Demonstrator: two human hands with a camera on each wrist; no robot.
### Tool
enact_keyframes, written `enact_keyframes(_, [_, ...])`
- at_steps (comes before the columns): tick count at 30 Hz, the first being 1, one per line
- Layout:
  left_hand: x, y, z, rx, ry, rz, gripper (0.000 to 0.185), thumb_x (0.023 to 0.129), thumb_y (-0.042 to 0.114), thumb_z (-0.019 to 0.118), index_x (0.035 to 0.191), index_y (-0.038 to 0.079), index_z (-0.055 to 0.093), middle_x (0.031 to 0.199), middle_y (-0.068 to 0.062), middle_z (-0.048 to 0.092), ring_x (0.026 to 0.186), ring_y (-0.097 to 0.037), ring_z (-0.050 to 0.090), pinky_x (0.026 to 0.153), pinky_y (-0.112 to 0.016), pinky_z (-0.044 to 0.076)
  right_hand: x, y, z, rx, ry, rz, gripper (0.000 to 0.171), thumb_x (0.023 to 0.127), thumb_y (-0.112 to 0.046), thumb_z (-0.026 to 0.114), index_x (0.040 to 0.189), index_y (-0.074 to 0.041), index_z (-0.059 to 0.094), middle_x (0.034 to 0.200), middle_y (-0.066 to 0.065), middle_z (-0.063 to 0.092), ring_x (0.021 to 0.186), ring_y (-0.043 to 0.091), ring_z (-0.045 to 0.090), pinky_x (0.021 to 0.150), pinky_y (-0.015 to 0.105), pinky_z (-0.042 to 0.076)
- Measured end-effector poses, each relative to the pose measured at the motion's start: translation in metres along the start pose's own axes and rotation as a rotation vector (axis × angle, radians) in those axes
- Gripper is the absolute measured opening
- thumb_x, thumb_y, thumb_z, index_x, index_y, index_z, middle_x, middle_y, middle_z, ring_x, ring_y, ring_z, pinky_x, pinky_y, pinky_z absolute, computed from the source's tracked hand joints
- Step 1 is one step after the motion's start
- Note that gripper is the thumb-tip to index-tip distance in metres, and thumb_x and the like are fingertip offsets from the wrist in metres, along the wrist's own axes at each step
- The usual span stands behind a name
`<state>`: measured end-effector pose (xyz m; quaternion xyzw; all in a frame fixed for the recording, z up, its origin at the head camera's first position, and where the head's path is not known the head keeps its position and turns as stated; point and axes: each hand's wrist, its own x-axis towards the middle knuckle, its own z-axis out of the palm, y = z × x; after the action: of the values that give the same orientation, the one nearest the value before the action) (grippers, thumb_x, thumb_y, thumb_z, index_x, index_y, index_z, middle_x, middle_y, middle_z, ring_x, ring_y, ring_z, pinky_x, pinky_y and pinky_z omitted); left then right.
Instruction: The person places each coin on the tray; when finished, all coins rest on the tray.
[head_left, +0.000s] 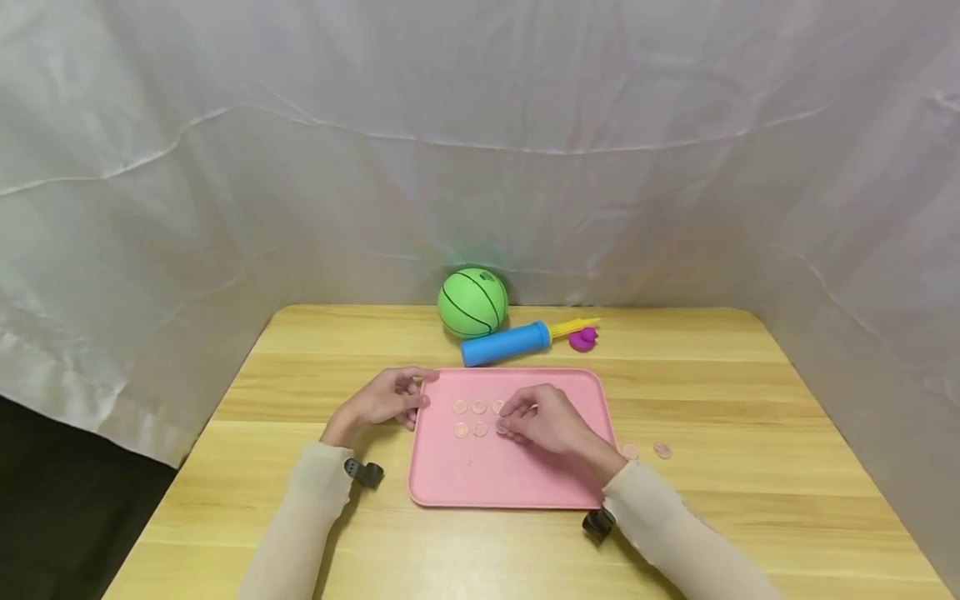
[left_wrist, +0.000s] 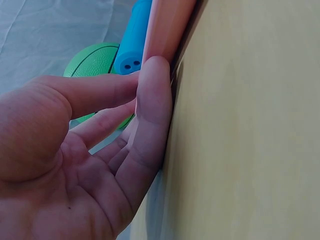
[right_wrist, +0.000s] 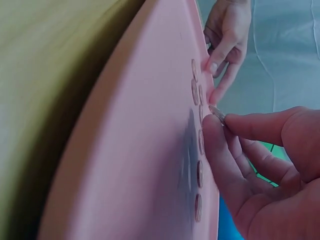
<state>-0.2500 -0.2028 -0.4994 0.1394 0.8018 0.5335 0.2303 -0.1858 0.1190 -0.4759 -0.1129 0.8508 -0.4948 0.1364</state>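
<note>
A pink tray point(head_left: 480, 483) lies on the table with several coins point(head_left: 480, 428) set out in two rows. My right hand point(head_left: 547, 419) is above the tray and pinches a coin point(right_wrist: 217, 114) between thumb and finger. That coin is tilted in the right wrist view; part of it is covered by the fingertips. At the tray's left side, my left hand point(head_left: 386, 397) holds the rim. In the left wrist view its thumb meets the rim and a finger point(left_wrist: 154, 100) lies along the outer wall. The right hand may hide other coins in the head view.
Two more coins point(head_left: 662, 450) lie on the wooden table point(head_left: 750, 400) right of the tray, one near the right forearm. Behind the tray are a green ball point(head_left: 472, 302), a blue pump point(head_left: 506, 343) with yellow sticks point(head_left: 573, 326), and a small purple toy point(head_left: 582, 339).
</note>
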Motion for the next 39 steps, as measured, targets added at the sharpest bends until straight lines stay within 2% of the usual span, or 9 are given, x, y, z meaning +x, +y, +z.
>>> enact_keyframes(3, [0.001, 0.000, 0.001, -0.002, -0.001, -0.003, 0.052, 0.104, 0.001, 0.067, 0.155, 0.003, 0.058, 0.096, -0.012, 0.065, 0.070, -0.018, 0.070, 0.065, -0.033, 0.071, 0.002, -0.001, 0.002, -0.007, -0.002, 0.006, 0.005, 0.097, -0.006, 0.080, 0.099, -0.002, 0.078, 0.088, 0.009, 0.080, 0.074, 0.019, 0.077, 0.065, 0.033, 0.069])
enact_keyframes(10, [-0.001, 0.001, 0.001, 0.002, 0.009, -0.010, 0.052, 0.104, 0.000, 0.067, 0.155, 0.002, 0.058, 0.095, -0.013, 0.065, 0.070, -0.017, 0.070, 0.064, -0.032, 0.071, 0.004, 0.002, 0.006, -0.041, 0.018, 0.010, 0.005, 0.097, -0.004, 0.079, 0.100, -0.002, 0.077, 0.089, 0.008, 0.080, 0.075, 0.016, 0.075, 0.063, 0.022, 0.062])
enact_keyframes(15, [0.000, 0.000, 0.001, 0.011, 0.006, -0.011, 0.052, 0.104, 0.001, 0.067, 0.155, 0.002, 0.058, 0.095, -0.012, 0.065, 0.070, -0.017, 0.070, 0.065, -0.033, 0.071, 0.003, 0.003, 0.007, -0.051, 0.039, 0.023, 0.005, 0.098, -0.003, 0.076, 0.103, -0.004, 0.077, 0.089, 0.006, 0.082, 0.076, 0.015, 0.074, 0.065, 0.021, 0.059])
enact_keyframes(21, [0.000, 0.001, 0.002, 0.014, 0.016, -0.008, 0.050, 0.104, 0.000, 0.067, 0.154, 0.003, 0.060, 0.093, -0.011, 0.064, 0.069, -0.018, 0.070, 0.063, -0.034, 0.071, 0.000, 0.005, 0.002, -0.107, 0.098, 0.010, 0.010, 0.101, -0.009, 0.073, 0.109, -0.007, 0.078, 0.093, 0.005, 0.077, 0.078, 0.014, 0.068, 0.071, 0.024, 0.058])
enact_keyframes(26, [-0.001, 0.001, 0.002, 0.008, 0.016, -0.013, 0.051, 0.104, 0.001, 0.067, 0.154, 0.004, 0.060, 0.094, -0.011, 0.063, 0.069, -0.018, 0.070, 0.064, -0.033, 0.070, -0.007, 0.009, -0.009, -0.093, 0.093, 0.002, 0.012, 0.104, -0.011, 0.071, 0.113, -0.005, 0.078, 0.097, 0.008, 0.077, 0.081, 0.016, 0.069, 0.071, 0.023, 0.060])
enact_keyframes(30, [-0.001, 0.001, 0.001, 0.011, 0.011, -0.009, 0.051, 0.104, 0.001, 0.066, 0.155, 0.003, 0.059, 0.094, -0.012, 0.063, 0.070, -0.018, 0.070, 0.064, -0.033, 0.070, -0.012, 0.015, -0.023, -0.091, 0.050, -0.064, 0.014, 0.105, -0.011, 0.071, 0.116, -0.004, 0.077, 0.102, 0.010, 0.078, 0.084, 0.017, 0.070, 0.071, 0.022, 0.062])
enact_keyframes(35, [-0.001, 0.001, 0.001, 0.013, 0.015, -0.008, 0.051, 0.104, 0.001, 0.067, 0.155, 0.003, 0.059, 0.095, -0.012, 0.064, 0.070, -0.018, 0.070, 0.064, -0.033, 0.070, -0.019, 0.021, -0.043, -0.137, 0.002, -0.224, 0.014, 0.103, -0.008, 0.072, 0.115, -0.005, 0.078, 0.111, 0.011, 0.079, 0.095, 0.019, 0.073, 0.085, 0.024, 0.064])
enact_keyframes(39, [-0.001, 0.001, 0.001, 0.018, 0.012, -0.006, 0.051, 0.104, 0.001, 0.067, 0.155, 0.003, 0.059, 0.094, -0.011, 0.064, 0.070, -0.018, 0.070, 0.064, -0.032, 0.070, -0.026, 0.024, -0.058, -0.156, 0.013, -0.254, 0.014, 0.103, -0.007, 0.072, 0.115, -0.005, 0.078, 0.118, 0.011, 0.077, 0.104, 0.020, 0.071, 0.093, 0.027, 0.063])
